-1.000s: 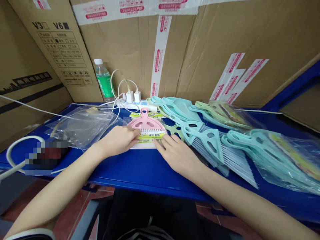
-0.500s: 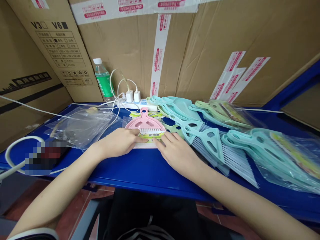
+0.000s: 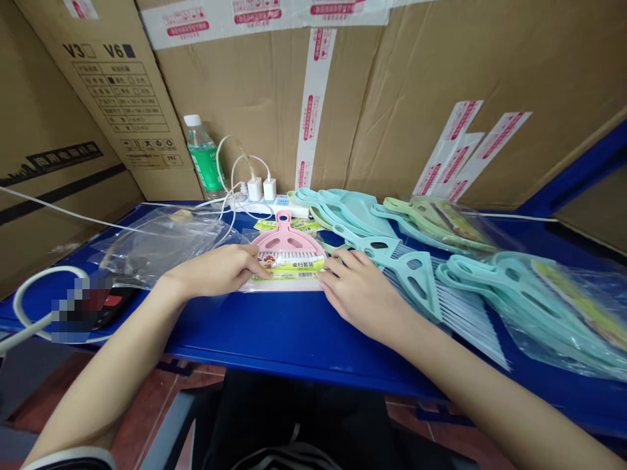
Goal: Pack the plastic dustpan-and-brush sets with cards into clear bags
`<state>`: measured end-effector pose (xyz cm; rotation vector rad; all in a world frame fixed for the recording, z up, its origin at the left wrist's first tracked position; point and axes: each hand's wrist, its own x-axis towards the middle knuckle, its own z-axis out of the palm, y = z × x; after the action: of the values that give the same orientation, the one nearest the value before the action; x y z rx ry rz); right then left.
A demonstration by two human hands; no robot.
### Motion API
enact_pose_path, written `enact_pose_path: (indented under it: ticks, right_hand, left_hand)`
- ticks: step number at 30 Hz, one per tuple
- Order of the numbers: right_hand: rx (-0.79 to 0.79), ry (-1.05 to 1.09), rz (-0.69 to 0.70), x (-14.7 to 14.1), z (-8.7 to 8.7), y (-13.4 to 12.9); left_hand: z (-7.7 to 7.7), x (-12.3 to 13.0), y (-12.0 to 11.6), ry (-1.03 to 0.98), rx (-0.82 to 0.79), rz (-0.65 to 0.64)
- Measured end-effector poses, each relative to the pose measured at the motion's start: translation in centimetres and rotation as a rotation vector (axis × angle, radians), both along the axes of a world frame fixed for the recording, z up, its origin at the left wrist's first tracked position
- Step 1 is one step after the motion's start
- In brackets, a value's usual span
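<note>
Big cardboard cartons (image 3: 441, 78) with printed white tape (image 3: 313, 98) stand behind the blue table (image 3: 274, 346); red floor tiles (image 3: 132, 405) show lower left.

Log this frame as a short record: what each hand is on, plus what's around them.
left hand: fingers on the left side of the packaged pink dustpan-and-brush set
right hand: fingertips at that set's right side, next to the aqua dustpan-and-brush sets
under set: transparent plastic sleeve
behind: power strip, water bottle, cardboard cartons
surface: blue table
</note>
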<state>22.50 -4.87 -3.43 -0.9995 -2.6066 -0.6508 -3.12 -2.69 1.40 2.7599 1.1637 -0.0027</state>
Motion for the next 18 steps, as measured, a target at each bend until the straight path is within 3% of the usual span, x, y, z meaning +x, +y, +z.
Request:
enact_pose_path:
  ticks: [11, 18]
  right_hand:
    - [-0.011, 0.082, -0.031, 0.6, 0.5, 0.3]
    - [-0.263, 0.197, -0.043, 1.1, 0.7, 0.7]
  left_hand:
    - [0.4, -0.9, 0.2, 0.0, 0.005, 0.012]
    - [0.7, -1.7, 0.5, -0.036, -0.009, 0.022]
